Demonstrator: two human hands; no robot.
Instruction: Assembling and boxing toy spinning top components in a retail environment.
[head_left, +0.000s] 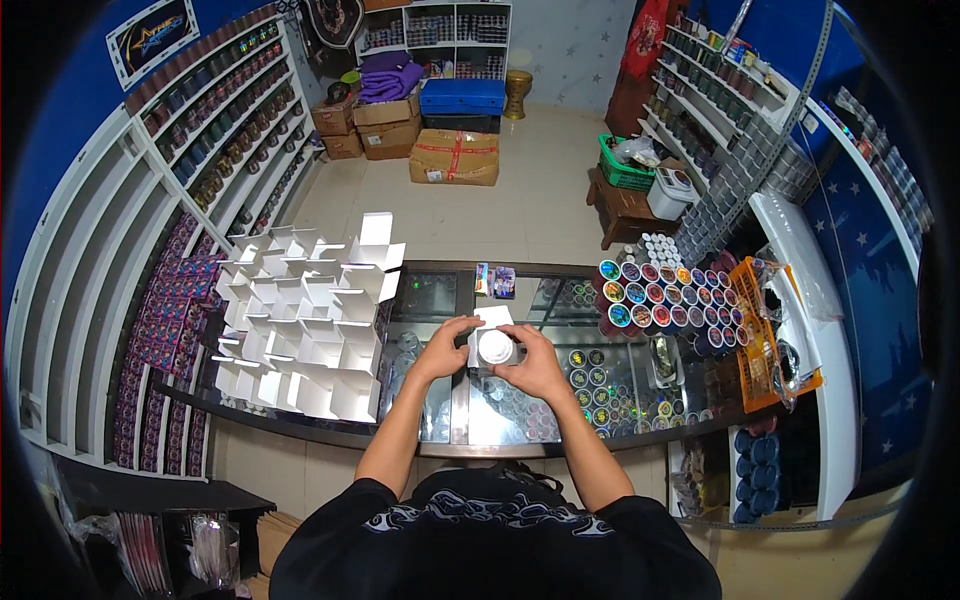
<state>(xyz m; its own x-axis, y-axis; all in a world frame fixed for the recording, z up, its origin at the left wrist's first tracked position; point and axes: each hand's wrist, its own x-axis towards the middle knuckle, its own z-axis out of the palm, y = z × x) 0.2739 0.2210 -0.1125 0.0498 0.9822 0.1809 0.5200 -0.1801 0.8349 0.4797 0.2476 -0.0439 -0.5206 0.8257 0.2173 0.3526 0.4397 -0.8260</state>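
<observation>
Black sleeves [495,545] with a pale pattern fill the lower edge, and two bare forearms run up from them to the glass table [455,410]. Both hands meet over the middle of the table. Left hand [447,347] curls its fingers [467,324] round the left side of a small white box [489,330], closed on it. Right hand [537,362] closes from the other side, its fingers [517,335] wrapped on a white-capped jar [495,347] that sits at the box's open end, between the two hands. How far the jar is inside the box cannot be told.

Left of the left fingers, on the table, stands a crowd of open white boxes [310,320] with their flaps up, packed close together. Right of the right fingers stands a block of jars with coloured lids [660,295], and past them an orange basket [760,320] near the table's end. Under the glass, below the hands, more round lids [590,385] show.

Just beyond the fingers a small printed carton [497,281] lies at the far edge of the table. Farther off, across the tiled floor, sit a brown carton [455,157], a blue crate [462,96] and purple cloth [390,78]. Shelves [225,110] lined with jars run up both walls.
</observation>
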